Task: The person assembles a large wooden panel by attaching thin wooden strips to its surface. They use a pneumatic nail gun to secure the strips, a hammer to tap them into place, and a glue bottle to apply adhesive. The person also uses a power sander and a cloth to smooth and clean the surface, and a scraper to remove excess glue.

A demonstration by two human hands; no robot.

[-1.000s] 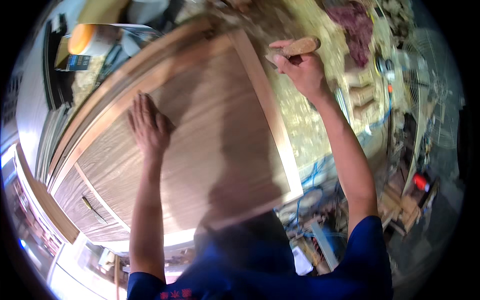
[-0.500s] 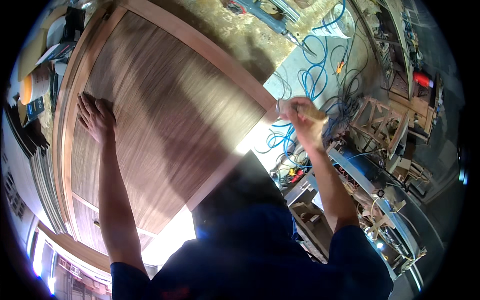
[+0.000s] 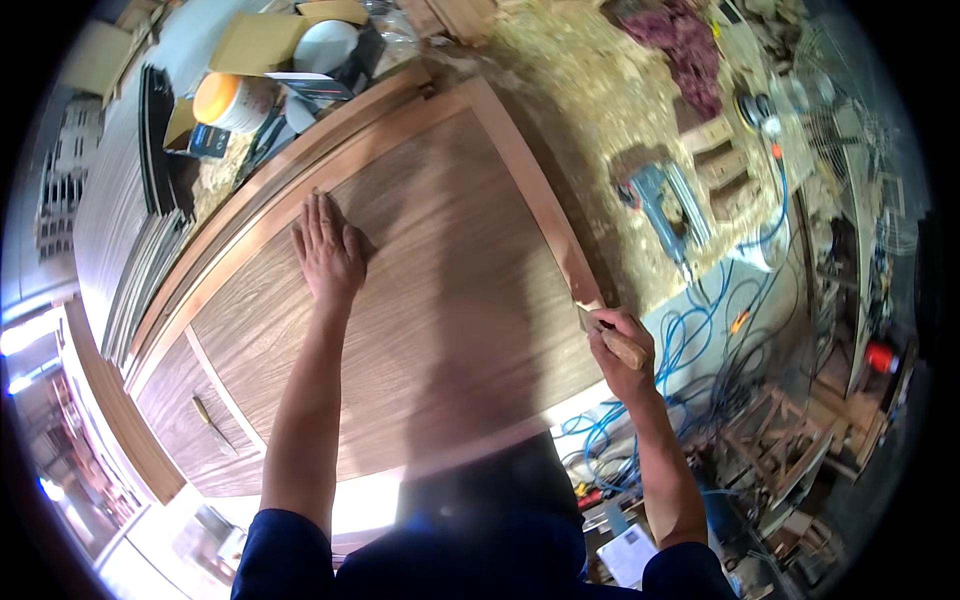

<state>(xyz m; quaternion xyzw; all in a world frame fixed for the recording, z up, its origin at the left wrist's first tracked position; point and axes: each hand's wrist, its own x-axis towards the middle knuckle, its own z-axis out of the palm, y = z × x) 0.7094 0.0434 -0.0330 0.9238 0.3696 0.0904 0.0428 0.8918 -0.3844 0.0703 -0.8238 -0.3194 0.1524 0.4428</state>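
Note:
A framed wooden panel [image 3: 400, 300], with dark grained boards inside a lighter reddish frame, lies in front of me. My left hand [image 3: 332, 258] rests flat on its upper left part, fingers stretched out near the frame's far rail. At the panel's right corner, my right hand [image 3: 625, 355] is closed around a wooden-handled scraper [image 3: 627, 350]. Its thin blade lies against the frame edge there; the fingers partly cover it. A slim tool with a yellowish handle [image 3: 202, 408] lies on the panel's lower left section.
Beyond the panel, the worktable [image 3: 560, 120] bears a nail gun [image 3: 665, 210], wood blocks [image 3: 720, 165] and a dark red cloth [image 3: 685, 50]. A white jar with an orange lid [image 3: 235, 102] stands by cardboard boxes at far left. Blue hoses [image 3: 690, 340] coil at the right.
The view has swung, so the panel and table appear further right. My right hand has come in over the panel's right corner with the scraper; my left hand stays flat on the panel.

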